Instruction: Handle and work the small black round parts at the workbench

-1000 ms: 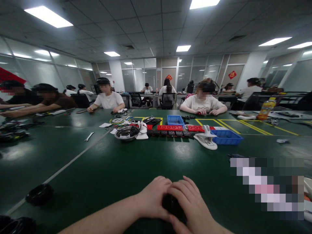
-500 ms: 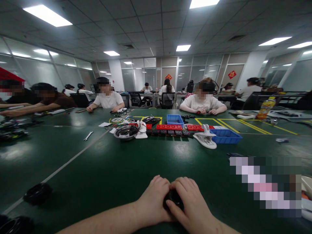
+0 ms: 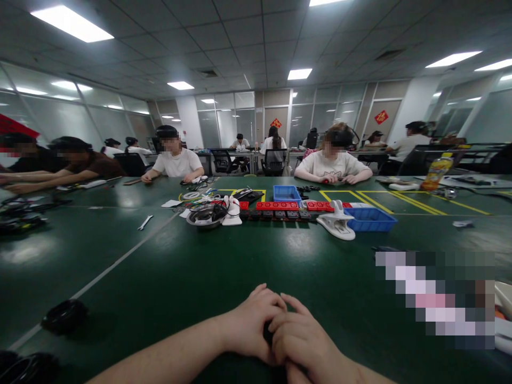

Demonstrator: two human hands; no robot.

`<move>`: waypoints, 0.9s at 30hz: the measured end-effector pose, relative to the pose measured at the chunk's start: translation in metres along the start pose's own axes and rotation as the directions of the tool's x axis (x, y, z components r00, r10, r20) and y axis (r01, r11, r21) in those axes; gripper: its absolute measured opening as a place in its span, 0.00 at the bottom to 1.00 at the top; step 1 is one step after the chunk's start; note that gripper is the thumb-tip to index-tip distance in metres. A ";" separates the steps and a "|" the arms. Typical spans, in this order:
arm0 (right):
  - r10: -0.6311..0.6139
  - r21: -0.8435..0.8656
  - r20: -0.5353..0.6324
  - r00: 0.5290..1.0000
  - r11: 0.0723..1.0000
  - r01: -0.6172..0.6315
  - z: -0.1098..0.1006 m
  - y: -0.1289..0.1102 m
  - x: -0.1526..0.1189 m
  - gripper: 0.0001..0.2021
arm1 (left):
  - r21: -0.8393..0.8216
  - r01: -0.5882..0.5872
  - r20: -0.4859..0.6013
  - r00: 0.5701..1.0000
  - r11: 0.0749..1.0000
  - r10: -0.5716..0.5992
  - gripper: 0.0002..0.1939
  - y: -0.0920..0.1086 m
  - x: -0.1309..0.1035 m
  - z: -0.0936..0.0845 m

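My left hand (image 3: 253, 323) and my right hand (image 3: 301, 337) meet low in the middle of the head view, just above the green table. Between them is a glossy black bundle (image 3: 268, 333), mostly covered by the fingers; its exact kind is hidden. My left fingers are curled around its far side. My right fingers bend over it from the near side, with the index finger stretched out toward the left fingertips. At the left, a similar black coil (image 3: 64, 317) lies on the table, and another black coil (image 3: 30, 369) shows at the lower left corner.
Across the green table (image 3: 168, 266) stand a metal bowl of cables (image 3: 206, 217), red and black socket strips (image 3: 278, 207), a white clamp stand (image 3: 338, 225) and a blue bin (image 3: 370, 219). A wrench (image 3: 145, 223) lies left. A drink bottle (image 3: 438, 172) stands right. Several people sit around.
My right hand has turned and its fingers have curled over the black bundle, covering more of it; the index finger now extends. My left hand keeps nearly the same place.
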State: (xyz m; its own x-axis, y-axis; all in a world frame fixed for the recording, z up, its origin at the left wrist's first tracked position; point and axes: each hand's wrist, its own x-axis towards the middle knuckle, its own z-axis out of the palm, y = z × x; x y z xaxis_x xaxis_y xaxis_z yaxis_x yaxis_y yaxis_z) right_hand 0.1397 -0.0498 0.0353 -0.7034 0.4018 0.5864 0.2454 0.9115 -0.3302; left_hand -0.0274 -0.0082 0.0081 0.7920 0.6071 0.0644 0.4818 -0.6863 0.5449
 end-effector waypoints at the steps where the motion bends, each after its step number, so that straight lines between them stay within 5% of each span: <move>1: 0.000 -0.001 0.010 1.000 1.000 0.000 -0.001 0.000 0.000 0.10 | 0.001 -0.001 0.001 1.000 1.000 0.001 0.19 0.000 0.000 0.000; 9: 0.173 -0.093 -0.031 0.984 0.980 -0.175 -0.004 0.002 -0.004 0.17 | 0.029 0.069 -0.084 0.994 0.997 -0.067 0.34 0.008 -0.003 0.002; 17: 0.526 -0.231 -0.087 0.846 0.815 -0.531 0.013 0.008 -0.003 0.06 | 0.059 0.221 -0.250 0.947 0.974 -0.200 0.29 0.021 -0.002 0.014; 22: 0.544 -0.248 -0.122 0.830 0.793 -0.557 0.015 0.010 -0.003 0.06 | 0.069 0.256 -0.260 0.938 0.964 -0.231 0.19 0.022 0.000 0.012; 27: 0.440 -0.193 -0.143 0.887 0.866 -0.461 0.010 0.009 -0.004 0.05 | 0.072 0.242 -0.243 0.945 0.968 -0.219 0.19 0.021 -0.001 0.009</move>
State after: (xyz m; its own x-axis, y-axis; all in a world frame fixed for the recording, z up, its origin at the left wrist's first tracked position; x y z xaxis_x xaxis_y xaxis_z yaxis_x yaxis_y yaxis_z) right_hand 0.1377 -0.0441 0.0224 -0.4203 0.7699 0.4802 0.6656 0.6213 -0.4135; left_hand -0.0147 -0.0265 0.0122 0.5522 0.8211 0.1446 0.6850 -0.5457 0.4826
